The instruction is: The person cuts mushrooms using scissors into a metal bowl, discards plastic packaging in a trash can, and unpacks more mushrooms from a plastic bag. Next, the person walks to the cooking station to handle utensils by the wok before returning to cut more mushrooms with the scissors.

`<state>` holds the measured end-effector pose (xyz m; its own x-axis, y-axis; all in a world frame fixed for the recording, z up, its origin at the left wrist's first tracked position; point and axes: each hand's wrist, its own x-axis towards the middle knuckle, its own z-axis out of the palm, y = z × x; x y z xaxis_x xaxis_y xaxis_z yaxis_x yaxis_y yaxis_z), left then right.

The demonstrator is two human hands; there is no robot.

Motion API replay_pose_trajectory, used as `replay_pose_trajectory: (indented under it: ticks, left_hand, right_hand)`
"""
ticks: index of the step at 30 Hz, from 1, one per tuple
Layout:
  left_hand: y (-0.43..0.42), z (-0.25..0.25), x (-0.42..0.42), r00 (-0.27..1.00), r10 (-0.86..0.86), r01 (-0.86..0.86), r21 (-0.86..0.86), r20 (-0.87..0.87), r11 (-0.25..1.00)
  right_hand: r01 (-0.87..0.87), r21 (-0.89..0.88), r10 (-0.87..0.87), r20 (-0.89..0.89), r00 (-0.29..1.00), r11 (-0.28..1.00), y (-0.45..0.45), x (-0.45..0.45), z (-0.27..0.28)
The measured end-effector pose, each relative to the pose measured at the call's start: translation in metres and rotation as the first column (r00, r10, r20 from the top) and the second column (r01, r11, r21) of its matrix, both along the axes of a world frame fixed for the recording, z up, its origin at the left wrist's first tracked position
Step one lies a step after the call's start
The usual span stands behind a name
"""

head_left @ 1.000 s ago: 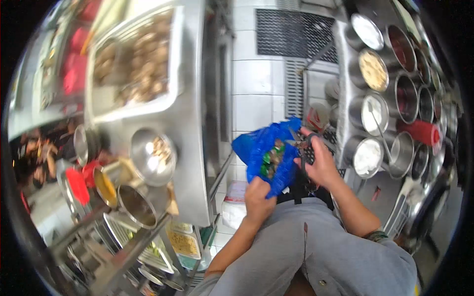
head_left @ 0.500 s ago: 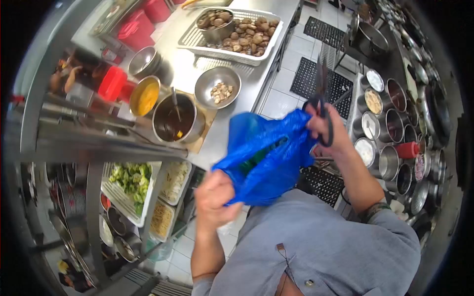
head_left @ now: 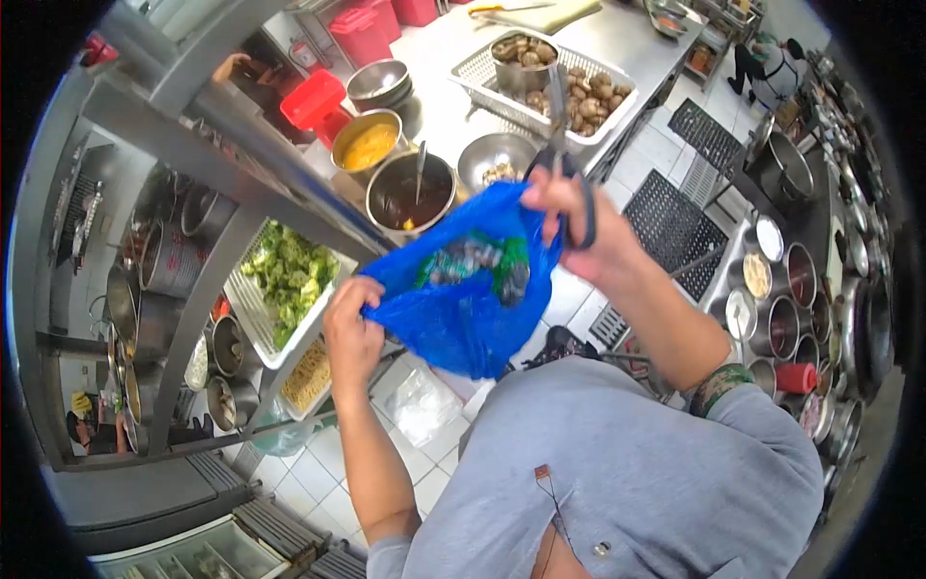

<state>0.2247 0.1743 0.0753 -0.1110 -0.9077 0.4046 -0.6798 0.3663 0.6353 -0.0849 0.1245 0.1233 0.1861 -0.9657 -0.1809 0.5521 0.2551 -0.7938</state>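
A blue plastic bag (head_left: 453,333) is stretched between my two hands, its mouth wide toward me. Inside lie dark, greyish pieces and some green material (head_left: 473,259); I cannot make out what they are. My left hand (head_left: 353,333) is closed on the left edge of the bag. The opposite edge is pinched in my right hand (head_left: 584,227), which also carries dark-handled scissors (head_left: 558,116), blades pointing up and away from the bag.
Beyond the bag, a steel counter bears a pot of dark sauce (head_left: 413,193), a steel bowl (head_left: 494,154) and a white basket of mushrooms (head_left: 617,130). Broccoli fills a tray (head_left: 275,352) at left. Pots (head_left: 776,323) line the right. Another person (head_left: 776,72) stands far back.
My hands have pulled the bag's mouth wider, so its contents now show. The view has shifted, bringing more of the left shelves and a distant person into sight.
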Motion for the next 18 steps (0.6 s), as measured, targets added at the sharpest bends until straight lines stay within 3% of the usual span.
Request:
replay_pose_trajectory:
  ticks: [3,4,5,7,9,11,13,18]
  left_hand:
    - [0.002,-0.040,0.000,0.922,0.154,-0.193,-0.078,-0.355,0.978]
    - [0.002,-0.046,-0.003,0.863,0.196,-0.257,-0.071,-0.466,0.964]
    - [0.000,-0.049,-0.009,0.733,0.167,-0.260,-0.044,-0.659,0.965]
    - [-0.007,-0.054,-0.035,0.349,0.105,-0.260,0.011,-0.931,0.965]
    - [-0.015,-0.041,-0.068,0.278,0.095,-0.235,0.028,-0.956,0.972]
    - [-0.028,-0.038,-0.085,0.203,0.134,-0.245,0.082,-0.970,0.966]
    - [-0.037,-0.024,-0.104,0.234,0.214,-0.234,0.158,-0.948,0.959]
    - [-0.046,-0.001,-0.122,0.278,0.200,-0.162,0.159,-0.940,0.974]
  right_hand:
    - [-0.220,-0.074,0.209,-0.132,0.969,0.973,-0.018,-0.014,-0.026]
    - [-0.202,-0.074,0.172,-0.292,0.941,0.977,-0.029,-0.028,-0.036]
    - [-0.183,-0.073,0.132,-0.443,0.887,0.980,-0.040,-0.047,-0.043]
    - [-0.184,-0.048,0.097,-0.703,0.704,0.982,-0.063,-0.094,-0.084]
    - [-0.118,0.005,0.063,-0.868,0.492,0.993,-0.082,-0.135,-0.150]
    - [-0.097,-0.100,-0.059,-0.932,0.358,0.990,-0.100,-0.141,-0.184]
    - [-0.143,-0.118,-0.088,-0.976,0.201,0.983,-0.116,-0.137,-0.176]
    - [-0.043,-0.130,-0.123,-0.983,0.133,0.991,-0.166,-0.130,-0.219]
